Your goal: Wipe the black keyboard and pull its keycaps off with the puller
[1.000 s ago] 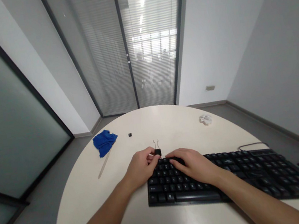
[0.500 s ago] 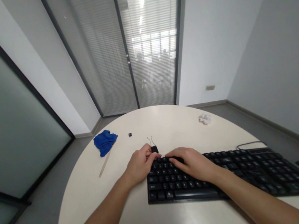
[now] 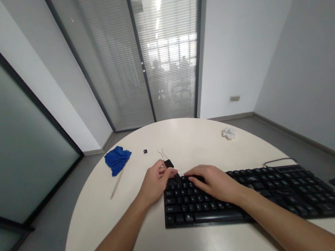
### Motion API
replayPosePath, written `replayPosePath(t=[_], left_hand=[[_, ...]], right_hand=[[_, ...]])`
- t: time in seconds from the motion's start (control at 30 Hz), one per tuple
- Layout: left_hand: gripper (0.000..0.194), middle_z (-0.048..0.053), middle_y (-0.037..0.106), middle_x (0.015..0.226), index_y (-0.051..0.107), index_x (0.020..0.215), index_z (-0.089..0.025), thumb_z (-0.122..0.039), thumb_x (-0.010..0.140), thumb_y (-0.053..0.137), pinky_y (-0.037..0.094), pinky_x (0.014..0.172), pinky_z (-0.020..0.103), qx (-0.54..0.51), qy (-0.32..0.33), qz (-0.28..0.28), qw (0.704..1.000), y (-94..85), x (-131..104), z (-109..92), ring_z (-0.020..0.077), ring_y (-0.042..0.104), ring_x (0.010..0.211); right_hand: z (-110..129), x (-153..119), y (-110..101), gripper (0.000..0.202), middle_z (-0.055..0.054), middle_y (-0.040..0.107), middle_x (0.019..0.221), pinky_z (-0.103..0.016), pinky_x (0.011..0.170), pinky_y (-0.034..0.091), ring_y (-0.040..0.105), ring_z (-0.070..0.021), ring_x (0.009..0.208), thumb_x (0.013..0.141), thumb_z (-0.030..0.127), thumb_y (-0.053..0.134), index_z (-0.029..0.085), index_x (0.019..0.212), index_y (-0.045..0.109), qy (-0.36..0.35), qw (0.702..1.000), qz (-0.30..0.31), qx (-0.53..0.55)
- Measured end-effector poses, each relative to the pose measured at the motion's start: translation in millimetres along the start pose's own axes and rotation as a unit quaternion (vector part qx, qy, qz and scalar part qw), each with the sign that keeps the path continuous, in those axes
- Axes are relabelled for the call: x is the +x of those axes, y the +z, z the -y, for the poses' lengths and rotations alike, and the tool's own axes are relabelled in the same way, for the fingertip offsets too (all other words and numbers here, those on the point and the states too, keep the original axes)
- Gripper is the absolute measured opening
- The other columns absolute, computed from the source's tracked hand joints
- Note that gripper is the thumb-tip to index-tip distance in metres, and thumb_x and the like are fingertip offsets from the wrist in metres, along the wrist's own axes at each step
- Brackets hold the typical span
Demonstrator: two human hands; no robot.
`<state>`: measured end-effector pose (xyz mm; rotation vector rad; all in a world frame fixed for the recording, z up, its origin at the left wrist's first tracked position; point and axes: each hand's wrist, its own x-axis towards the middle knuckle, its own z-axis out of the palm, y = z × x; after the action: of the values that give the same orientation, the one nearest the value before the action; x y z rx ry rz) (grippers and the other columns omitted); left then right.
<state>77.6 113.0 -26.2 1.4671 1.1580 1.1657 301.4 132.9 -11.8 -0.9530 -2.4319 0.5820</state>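
My left hand (image 3: 157, 181) is closed around a keycap puller with a black handle (image 3: 168, 164). The puller's thin wire prongs point up and away from the keyboard. At my left fingertips, by the back left corner of the black keyboard (image 3: 221, 215), sits a small dark keycap (image 3: 177, 176); whether it is loose or seated I cannot tell. My right hand (image 3: 217, 181) grips the keyboard's back edge, its fingers reaching over the top row and its thumb lying on the keys. Part of the keys is hidden under that hand and forearm.
Left on the round white table (image 3: 109, 238) lie a crumpled blue cloth (image 3: 117, 159) and a thin wooden stick (image 3: 117, 184). A small black keycap (image 3: 145, 151) lies farther back. Crumpled white tissue (image 3: 228, 133) is at the back right. The keyboard's cable (image 3: 279, 160) loops behind it.
The keycap puller has tilted left and moved slightly away in my left hand, and a dark keycap now shows at those fingertips. My right hand has stayed put.
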Motion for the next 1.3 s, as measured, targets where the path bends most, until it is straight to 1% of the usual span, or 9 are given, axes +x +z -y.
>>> replayPosePath(t=[0.17, 0.3, 0.6, 0.67, 0.8, 0.93, 1.07, 1.17, 1.3], left_hand=[[0.026, 0.01, 0.075, 0.097, 0.059, 0.089, -0.016, -0.041, 0.088, 0.063, 0.056, 0.085, 0.036, -0.008, 0.019, -0.019, 1.0, 9.3, -5, -6, 0.0213, 0.073, 0.09], [0.03, 0.008, 0.074, 0.096, 0.061, 0.094, -0.016, -0.045, 0.086, 0.065, 0.057, 0.078, 0.032, -0.009, 0.009, -0.027, 1.0, 13.6, -8, -8, 0.0217, 0.073, 0.088], [0.022, 0.006, 0.075, 0.09, 0.064, 0.094, -0.016, -0.037, 0.087, 0.064, 0.055, 0.074, 0.027, -0.012, 0.002, 0.004, 1.0, 19.3, -12, -8, 0.0191, 0.072, 0.084], [0.022, 0.006, 0.074, 0.09, 0.065, 0.096, -0.016, -0.036, 0.087, 0.063, 0.055, 0.075, 0.028, -0.011, 0.007, 0.013, 1.0, 20.3, -13, -9, 0.0192, 0.072, 0.084], [0.02, 0.006, 0.073, 0.097, 0.067, 0.099, -0.016, -0.031, 0.087, 0.063, 0.054, 0.086, 0.031, 0.0, 0.037, 0.022, 0.999, 21.0, -12, -13, 0.0196, 0.07, 0.092], [0.019, 0.007, 0.072, 0.1, 0.068, 0.1, -0.016, -0.03, 0.088, 0.063, 0.053, 0.089, 0.033, 0.01, 0.046, 0.028, 0.998, 20.1, -12, -15, 0.0199, 0.068, 0.095], [0.013, 0.008, 0.07, 0.109, 0.068, 0.094, -0.017, -0.029, 0.088, 0.065, 0.051, 0.095, 0.034, 0.035, 0.09, 0.032, 0.995, 18.6, -14, -15, 0.0196, 0.066, 0.103], [0.013, 0.008, 0.068, 0.109, 0.068, 0.091, -0.016, -0.029, 0.087, 0.066, 0.051, 0.096, 0.034, 0.035, 0.117, 0.048, 0.991, 17.5, -15, -14, 0.0194, 0.065, 0.104], [0.017, 0.007, 0.069, 0.101, 0.069, 0.093, -0.016, -0.031, 0.087, 0.068, 0.053, 0.092, 0.034, 0.038, 0.12, 0.055, 0.99, 16.4, -15, -15, 0.019, 0.066, 0.098]], right_hand=[[1, 0, 0, 0.024, -0.005, 0.075, 0.108, -0.038, 0.093, 0.051, 0.068, -0.0233, 0.101, 0.093, 0.03, 0.057, 0.024, 0.11, 0.072, 0.012, 1.0, -0.022, -0.002], [4, 0, -1, 0.023, -0.005, 0.075, 0.104, -0.036, 0.09, 0.052, 0.068, -0.023, 0.097, 0.089, 0.033, 0.064, 0.024, 0.108, 0.072, 0.015, 0.999, -0.035, 0.002], [4, -1, -1, 0.019, -0.003, 0.075, 0.101, -0.035, 0.089, 0.051, 0.068, -0.0225, 0.095, 0.087, 0.032, 0.065, 0.024, 0.104, 0.072, 0.022, 0.998, -0.051, 0.003], [4, -2, 0, 0.019, -0.003, 0.075, 0.101, -0.035, 0.089, 0.051, 0.068, -0.0223, 0.095, 0.088, 0.031, 0.065, 0.024, 0.104, 0.071, 0.027, 0.998, -0.054, 0.01], [5, -1, 0, 0.019, -0.004, 0.075, 0.098, -0.035, 0.087, 0.051, 0.069, -0.0219, 0.092, 0.087, 0.03, 0.065, 0.023, 0.104, 0.071, 0.036, 0.997, -0.062, 0.024], [6, 0, -1, 0.018, -0.002, 0.076, 0.096, -0.033, 0.087, 0.051, 0.07, -0.0207, 0.091, 0.087, 0.028, 0.064, 0.023, 0.103, 0.072, 0.043, 0.995, -0.071, 0.057], [5, 0, -1, 0.018, -0.002, 0.076, 0.096, -0.031, 0.087, 0.051, 0.07, -0.0195, 0.092, 0.088, 0.028, 0.063, 0.023, 0.103, 0.072, 0.055, 0.99, -0.081, 0.101], [3, 0, -1, 0.019, -0.002, 0.076, 0.099, -0.031, 0.09, 0.05, 0.07, -0.0192, 0.096, 0.089, 0.029, 0.063, 0.022, 0.104, 0.071, 0.055, 0.988, -0.095, 0.113], [2, 0, 0, 0.022, -0.002, 0.075, 0.1, -0.03, 0.089, 0.05, 0.069, -0.0189, 0.096, 0.089, 0.029, 0.063, 0.022, 0.109, 0.069, 0.048, 0.987, -0.098, 0.115]])
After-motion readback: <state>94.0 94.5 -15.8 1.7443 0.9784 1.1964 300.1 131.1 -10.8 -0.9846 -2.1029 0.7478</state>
